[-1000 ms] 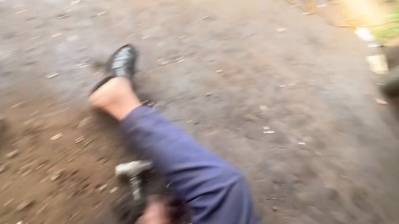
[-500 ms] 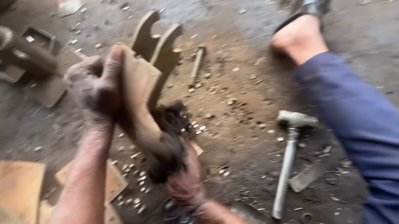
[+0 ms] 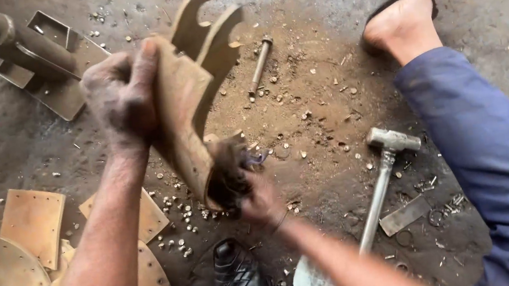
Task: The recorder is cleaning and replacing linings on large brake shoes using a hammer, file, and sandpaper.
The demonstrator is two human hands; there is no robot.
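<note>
- Hands: left hand point(image 3: 120, 97) clenched on upper end of rusty curved metal piece point(image 3: 189, 99); right hand point(image 3: 254, 197) grasping its lower end.
- Hammer point(image 3: 381, 179) on floor at 4 o'clock — untouched.

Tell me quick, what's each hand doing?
Left hand: closed, fingers gripping the upper part of the curved rusty metal piece.
Right hand: blurred, at the piece's lower end with a dark rag; grip cannot be told.

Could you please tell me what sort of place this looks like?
Probably a rough metal repair workshop, worked at floor level: a steel hammer lies on the dirty concrete floor, with curved tan perforated plates and scattered small rivets beside it.
</note>
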